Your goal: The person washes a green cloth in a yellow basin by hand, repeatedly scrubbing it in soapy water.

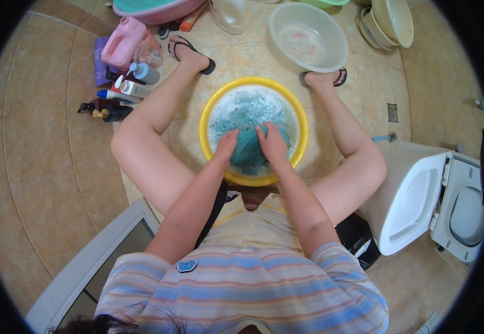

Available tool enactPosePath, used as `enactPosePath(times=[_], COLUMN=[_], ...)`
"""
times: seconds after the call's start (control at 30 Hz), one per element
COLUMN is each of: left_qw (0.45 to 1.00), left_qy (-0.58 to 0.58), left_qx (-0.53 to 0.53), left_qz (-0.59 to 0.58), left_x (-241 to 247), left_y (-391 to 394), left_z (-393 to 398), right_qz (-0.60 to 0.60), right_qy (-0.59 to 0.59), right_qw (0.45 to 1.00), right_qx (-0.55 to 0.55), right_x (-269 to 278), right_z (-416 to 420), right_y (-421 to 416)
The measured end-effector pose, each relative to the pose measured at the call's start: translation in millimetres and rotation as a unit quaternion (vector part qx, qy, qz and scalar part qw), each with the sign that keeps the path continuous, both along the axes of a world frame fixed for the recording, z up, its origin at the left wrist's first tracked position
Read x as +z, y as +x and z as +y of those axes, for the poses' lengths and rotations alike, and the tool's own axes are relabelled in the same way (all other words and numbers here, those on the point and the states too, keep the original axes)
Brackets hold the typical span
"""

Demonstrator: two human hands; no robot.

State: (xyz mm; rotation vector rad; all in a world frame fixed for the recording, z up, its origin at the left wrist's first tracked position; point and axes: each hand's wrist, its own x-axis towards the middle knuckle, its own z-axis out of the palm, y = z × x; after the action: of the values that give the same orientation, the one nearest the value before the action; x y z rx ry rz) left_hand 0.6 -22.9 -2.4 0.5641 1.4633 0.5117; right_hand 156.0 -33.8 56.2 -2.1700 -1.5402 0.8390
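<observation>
A yellow-rimmed basin [203, 125] stands on the tiled floor between my legs, filled with sudsy water. In it lies a wet teal cloth [248, 146], partly under the foam. My left hand [228, 146] grips the cloth's left side near the basin's front. On the other side, my right hand [273, 144] holds the cloth's upper right part, its fingertips slightly blurred. The cloth is stretched between both hands, and its far part is hidden by suds.
Pump bottles [145, 73] and a pink jug [127, 44] stand at the left. A translucent basin [309, 37] lies beyond my right foot. The toilet [413, 200] and a black bin [357, 236] are at the right; a pink tub [158, 14] is at the top.
</observation>
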Motion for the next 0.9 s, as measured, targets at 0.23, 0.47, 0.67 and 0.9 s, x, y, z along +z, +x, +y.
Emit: enactPosePath(times=[0.23, 0.47, 0.67, 0.9], left_qw=[0.855, 0.965, 0.974, 0.905], left_qy=[0.251, -0.01, -0.18, -0.217], left_qx=[-0.351, -0.257, 0.083, 0.125], left_qz=[0.287, 0.062, -0.11, -0.345], left_x=[19.4, -19.2, 26.2, 16.2], left_y=[12.5, -7.4, 9.3, 0.0], left_z=[-18.0, 0.1, 13.0, 7.4], right_qz=[-0.141, -0.131, -0.038, 0.084], right_qy=[0.004, -0.222, -0.198, -0.003], right_qw=[0.984, 0.95, 0.977, 0.994], right_qx=[0.109, 0.177, 0.066, 0.07], right_x=[-45.3, -61.9, -77.2, 29.7], right_z=[-24.0, -13.2, 10.3, -6.9], right_y=[-8.5, -1.1, 2.6, -43.3])
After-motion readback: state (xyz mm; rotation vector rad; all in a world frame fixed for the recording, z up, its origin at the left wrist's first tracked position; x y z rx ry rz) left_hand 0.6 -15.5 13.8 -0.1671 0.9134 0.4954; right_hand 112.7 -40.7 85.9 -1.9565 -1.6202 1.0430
